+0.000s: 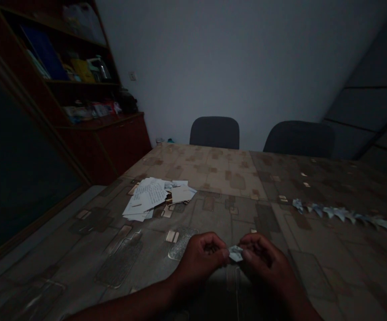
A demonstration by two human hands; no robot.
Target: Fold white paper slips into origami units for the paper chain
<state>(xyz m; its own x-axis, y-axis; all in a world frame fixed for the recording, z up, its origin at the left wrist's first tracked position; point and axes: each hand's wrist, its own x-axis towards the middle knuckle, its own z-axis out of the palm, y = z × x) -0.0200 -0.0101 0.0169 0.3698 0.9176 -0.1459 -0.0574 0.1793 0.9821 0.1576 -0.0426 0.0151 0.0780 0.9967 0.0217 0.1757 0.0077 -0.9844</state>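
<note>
A small folded piece of printed paper (236, 253) is held over the near part of the table. My left hand (203, 255) pinches its left side between thumb and fingers. On its right side, my right hand (266, 258) grips it the same way, with the fingertips of the two hands close together. Beyond my left hand lies a loose pile of printed paper pieces (146, 196). Off to the right, a row of folded paper pieces (343, 215) stretches across the tabletop.
The patterned cloth on the table (220, 174) reaches back to two dark chairs (214, 132) by the wall. A red-brown cabinet (123, 142) with filled shelves stands at the left. A small glass (160, 141) is near the far left table corner. The room is dim.
</note>
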